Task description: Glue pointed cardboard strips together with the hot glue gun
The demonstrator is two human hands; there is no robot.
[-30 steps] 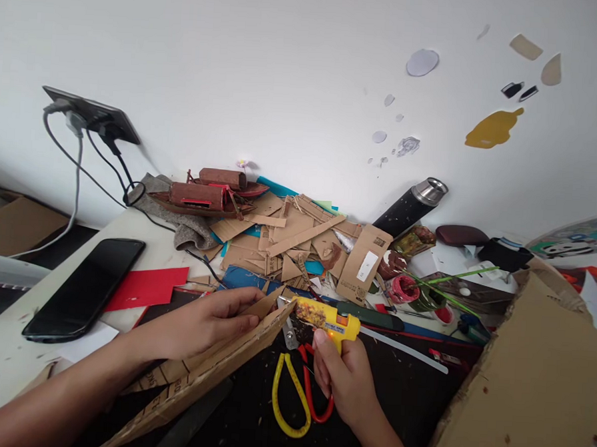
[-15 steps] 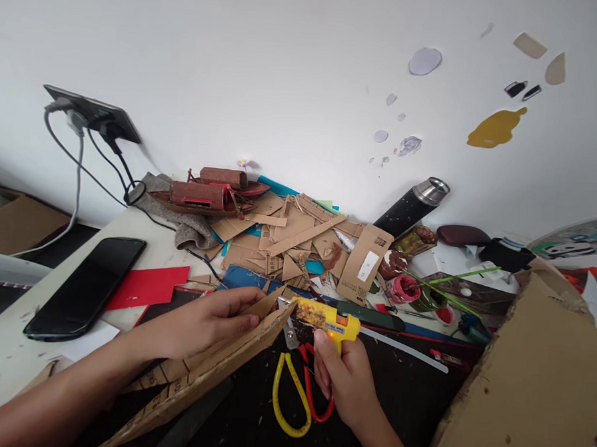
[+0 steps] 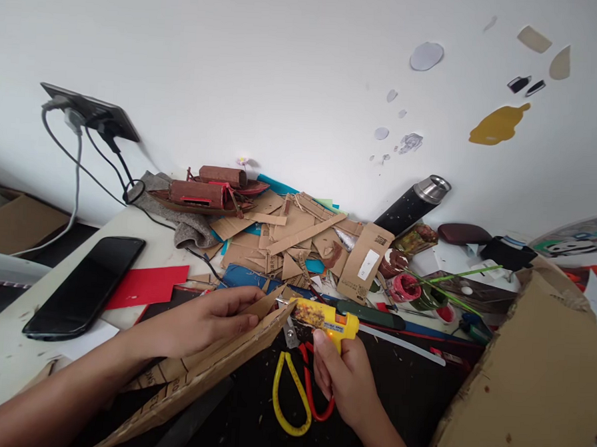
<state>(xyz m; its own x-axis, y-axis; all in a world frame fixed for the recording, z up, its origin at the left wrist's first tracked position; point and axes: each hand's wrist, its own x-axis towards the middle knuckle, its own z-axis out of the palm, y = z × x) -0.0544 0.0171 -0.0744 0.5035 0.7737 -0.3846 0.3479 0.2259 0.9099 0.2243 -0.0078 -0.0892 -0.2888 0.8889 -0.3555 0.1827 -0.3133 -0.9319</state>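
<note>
My left hand is closed on a long folded cardboard piece, pinching a small cardboard flap at its upper end. My right hand grips a yellow glue gun by the handle, a finger on the trigger. An orange light glows on the gun. Its nozzle points left and touches the top tip of the cardboard, just beside my left fingertips. Yellow and red scissors lie on the dark mat beneath the gun.
A black phone and red paper lie at the left. Cardboard scraps, a brown model boat, a black flask and paint pots crowd the back. A large cardboard sheet stands at the right. Cables hang from a wall socket.
</note>
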